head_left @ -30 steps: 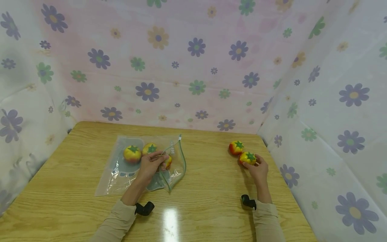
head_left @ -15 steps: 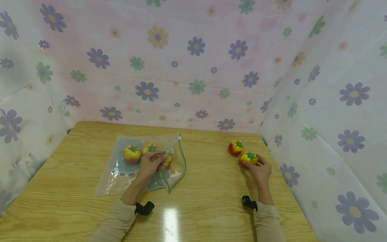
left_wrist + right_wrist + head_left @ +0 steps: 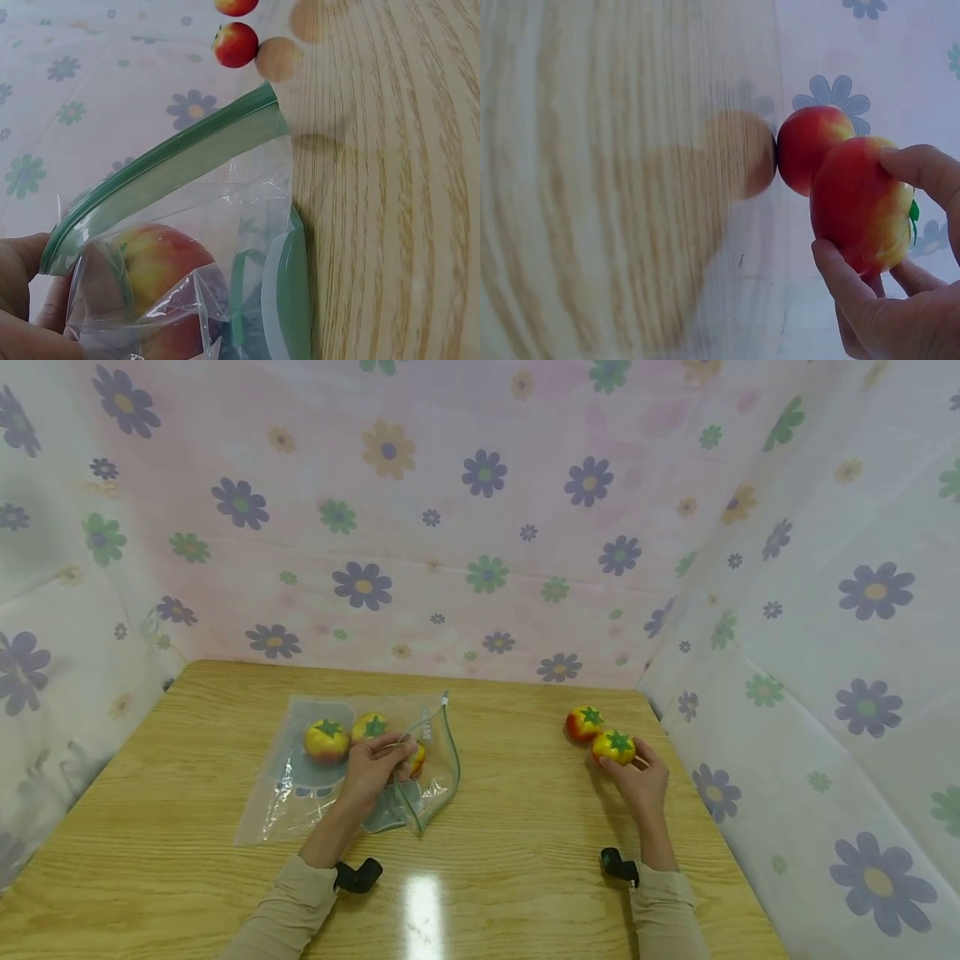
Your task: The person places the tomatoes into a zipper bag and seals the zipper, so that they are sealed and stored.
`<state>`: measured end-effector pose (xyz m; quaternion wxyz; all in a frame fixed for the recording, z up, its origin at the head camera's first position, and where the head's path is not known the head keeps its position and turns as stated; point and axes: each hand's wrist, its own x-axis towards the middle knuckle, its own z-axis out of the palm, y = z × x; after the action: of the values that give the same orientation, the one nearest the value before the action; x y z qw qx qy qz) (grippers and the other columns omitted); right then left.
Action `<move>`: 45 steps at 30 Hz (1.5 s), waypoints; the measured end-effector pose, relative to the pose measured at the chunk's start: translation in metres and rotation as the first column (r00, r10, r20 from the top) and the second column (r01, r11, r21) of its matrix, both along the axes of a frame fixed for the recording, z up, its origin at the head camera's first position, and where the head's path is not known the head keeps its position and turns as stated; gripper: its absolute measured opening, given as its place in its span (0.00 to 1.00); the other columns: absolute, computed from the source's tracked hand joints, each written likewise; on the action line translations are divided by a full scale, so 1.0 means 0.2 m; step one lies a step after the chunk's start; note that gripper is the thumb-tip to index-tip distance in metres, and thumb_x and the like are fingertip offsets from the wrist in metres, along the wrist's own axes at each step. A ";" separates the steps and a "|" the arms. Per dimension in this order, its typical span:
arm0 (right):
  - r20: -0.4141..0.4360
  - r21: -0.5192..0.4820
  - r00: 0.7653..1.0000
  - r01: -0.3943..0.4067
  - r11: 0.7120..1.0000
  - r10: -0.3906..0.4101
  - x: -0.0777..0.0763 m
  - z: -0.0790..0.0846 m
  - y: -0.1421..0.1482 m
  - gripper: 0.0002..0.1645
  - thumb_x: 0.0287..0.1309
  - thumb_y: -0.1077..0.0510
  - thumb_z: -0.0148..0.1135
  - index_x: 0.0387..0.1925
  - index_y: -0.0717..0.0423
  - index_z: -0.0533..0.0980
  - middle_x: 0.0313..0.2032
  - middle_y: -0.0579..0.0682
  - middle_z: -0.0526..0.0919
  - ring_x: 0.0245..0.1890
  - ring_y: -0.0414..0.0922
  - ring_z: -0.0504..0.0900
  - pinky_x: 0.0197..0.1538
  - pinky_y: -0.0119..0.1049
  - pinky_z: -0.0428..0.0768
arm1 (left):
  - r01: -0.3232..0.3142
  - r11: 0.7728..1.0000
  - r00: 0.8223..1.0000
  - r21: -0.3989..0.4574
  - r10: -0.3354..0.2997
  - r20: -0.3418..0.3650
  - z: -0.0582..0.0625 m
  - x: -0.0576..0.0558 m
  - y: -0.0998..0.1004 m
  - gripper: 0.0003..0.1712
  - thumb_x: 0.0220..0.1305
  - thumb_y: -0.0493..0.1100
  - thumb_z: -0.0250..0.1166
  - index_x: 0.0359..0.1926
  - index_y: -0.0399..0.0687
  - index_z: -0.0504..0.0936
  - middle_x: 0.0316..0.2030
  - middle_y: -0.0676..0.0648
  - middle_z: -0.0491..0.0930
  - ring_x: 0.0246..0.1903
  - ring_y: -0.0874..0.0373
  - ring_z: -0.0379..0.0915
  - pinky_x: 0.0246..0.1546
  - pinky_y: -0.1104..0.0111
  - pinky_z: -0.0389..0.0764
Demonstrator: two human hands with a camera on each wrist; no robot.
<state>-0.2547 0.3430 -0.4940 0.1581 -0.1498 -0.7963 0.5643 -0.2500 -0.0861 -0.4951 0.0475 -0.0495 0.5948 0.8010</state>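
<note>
In the head view, my left hand pinches the near side of the mouth of a clear zip bag with a green zip strip. Its mouth gapes toward the right. Inside lie yellow-red tomatoes: one on the left, another behind my hand, and a third close to the mouth, partly covered by my fingers. My right hand holds a tomato between thumb and fingers, raised off the table in the right wrist view. Just beyond it, another tomato rests on the table.
The wooden table has glossy reflections. Flower-printed cloth rises behind it and along both sides. Table surface lies between the bag and the right-hand tomatoes. Black wrist devices sit at both cuffs, the left one above the table.
My right hand has shifted slightly nearer to me, still gripping the tomato. The left hand and the bag stay as they were. The head view has moved very slightly.
</note>
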 end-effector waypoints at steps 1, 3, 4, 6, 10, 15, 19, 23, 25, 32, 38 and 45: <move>-0.008 0.003 1.000 -0.006 1.000 0.006 0.00 0.00 0.00 0.47 0.58 0.61 0.75 0.74 0.65 0.63 0.71 0.64 0.66 0.65 0.59 0.70 0.39 0.11 0.72 | 0.000 1.000 1.000 0.002 0.000 -0.001 0.00 0.00 0.00 0.23 0.70 0.34 0.66 0.62 0.27 0.76 0.28 0.56 0.88 0.22 0.66 0.78 0.23 0.76 0.79; -0.020 0.007 0.999 -0.026 1.000 0.026 0.00 0.01 -0.01 0.45 0.57 0.61 0.75 0.73 0.64 0.65 0.71 0.63 0.66 0.66 0.60 0.70 0.40 0.12 0.73 | -0.004 1.000 1.000 0.013 0.004 -0.004 0.00 0.00 0.00 0.22 0.70 0.34 0.66 0.61 0.27 0.76 0.28 0.56 0.87 0.21 0.66 0.78 0.22 0.76 0.79; -0.025 0.009 0.999 -0.037 0.999 0.037 0.00 0.01 -0.02 0.44 0.57 0.61 0.76 0.72 0.64 0.66 0.71 0.63 0.66 0.66 0.60 0.70 0.40 0.12 0.73 | -0.005 1.000 1.000 0.018 0.006 -0.004 0.00 0.00 0.00 0.22 0.69 0.34 0.66 0.61 0.27 0.76 0.27 0.56 0.87 0.21 0.65 0.78 0.22 0.76 0.79; -0.033 0.006 0.997 -0.065 0.998 0.065 0.00 0.02 -0.03 0.44 0.57 0.62 0.76 0.72 0.64 0.66 0.70 0.63 0.67 0.66 0.62 0.70 0.41 0.12 0.74 | -0.006 1.000 1.000 0.026 0.006 -0.005 0.01 -0.01 0.00 0.22 0.69 0.34 0.67 0.60 0.28 0.77 0.28 0.55 0.88 0.21 0.65 0.78 0.23 0.76 0.80; -0.038 0.000 0.993 -0.116 0.993 0.116 0.01 0.02 -0.04 0.43 0.58 0.64 0.74 0.72 0.65 0.66 0.70 0.64 0.67 0.64 0.63 0.72 0.42 0.12 0.75 | -0.004 1.000 1.000 0.020 0.004 -0.002 0.01 -0.01 0.00 0.23 0.68 0.35 0.68 0.61 0.28 0.76 0.29 0.55 0.88 0.22 0.66 0.79 0.24 0.76 0.81; -0.022 -0.014 0.985 -0.170 0.985 0.169 0.02 0.02 -0.06 0.44 0.60 0.60 0.74 0.74 0.61 0.64 0.69 0.64 0.65 0.64 0.62 0.72 0.43 0.14 0.77 | 0.001 1.000 1.000 0.014 -0.001 -0.002 0.01 -0.01 0.00 0.23 0.69 0.35 0.67 0.61 0.27 0.76 0.30 0.55 0.88 0.22 0.66 0.79 0.25 0.76 0.81; -0.019 -0.018 0.980 -0.200 0.980 0.199 0.03 0.03 -0.09 0.45 0.60 0.59 0.74 0.74 0.60 0.64 0.68 0.64 0.65 0.65 0.63 0.72 0.45 0.15 0.77 | 0.005 1.000 1.000 0.023 -0.004 -0.010 0.00 -0.01 0.00 0.22 0.69 0.35 0.67 0.60 0.27 0.76 0.29 0.55 0.88 0.22 0.65 0.79 0.24 0.76 0.80; -0.021 -0.027 0.973 -0.229 0.973 0.229 0.04 0.03 -0.13 0.45 0.60 0.61 0.73 0.75 0.60 0.63 0.67 0.65 0.65 0.65 0.62 0.72 0.46 0.15 0.77 | 0.014 0.999 1.000 0.030 -0.014 -0.016 0.00 -0.01 0.00 0.22 0.70 0.35 0.66 0.60 0.27 0.76 0.30 0.55 0.88 0.22 0.65 0.78 0.23 0.76 0.80; -0.026 -0.029 0.970 -0.244 0.969 0.243 0.04 0.02 -0.15 0.44 0.60 0.63 0.73 0.75 0.60 0.63 0.67 0.65 0.66 0.64 0.61 0.72 0.46 0.15 0.77 | 0.015 0.999 1.000 0.031 -0.015 -0.015 0.00 -0.01 0.00 0.22 0.70 0.35 0.66 0.60 0.27 0.76 0.30 0.55 0.88 0.22 0.66 0.78 0.23 0.76 0.80; -0.084 0.005 0.951 -0.297 0.955 0.297 0.04 -0.01 -0.20 0.41 0.59 0.68 0.71 0.72 0.66 0.65 0.69 0.64 0.67 0.65 0.54 0.68 0.53 0.14 0.74 | 0.001 1.000 1.000 0.031 -0.001 -0.011 0.00 0.00 0.01 0.21 0.71 0.33 0.64 0.60 0.25 0.75 0.31 0.54 0.88 0.22 0.66 0.78 0.23 0.76 0.80; -0.078 0.005 0.937 -0.341 0.940 0.341 0.04 -0.02 -0.23 0.41 0.59 0.67 0.72 0.72 0.65 0.66 0.69 0.62 0.68 0.64 0.54 0.69 0.56 0.16 0.74 | 0.004 0.999 1.000 0.035 -0.003 -0.021 0.00 0.00 0.01 0.21 0.70 0.32 0.64 0.60 0.24 0.75 0.31 0.53 0.88 0.22 0.66 0.79 0.23 0.76 0.80; -0.071 0.017 0.890 -0.450 0.893 0.450 0.05 -0.03 -0.28 0.43 0.52 0.72 0.75 0.70 0.65 0.69 0.71 0.63 0.68 0.65 0.61 0.73 0.58 0.28 0.79 | 0.001 0.999 1.000 0.038 0.000 -0.015 -0.01 0.00 0.01 0.21 0.69 0.33 0.66 0.59 0.25 0.76 0.31 0.54 0.88 0.22 0.66 0.79 0.23 0.76 0.80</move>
<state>-0.2445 0.2861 -0.5008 0.0522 0.0595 -0.8029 0.5908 -0.2508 -0.0840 -0.4965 0.0443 -0.0425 0.5797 0.8125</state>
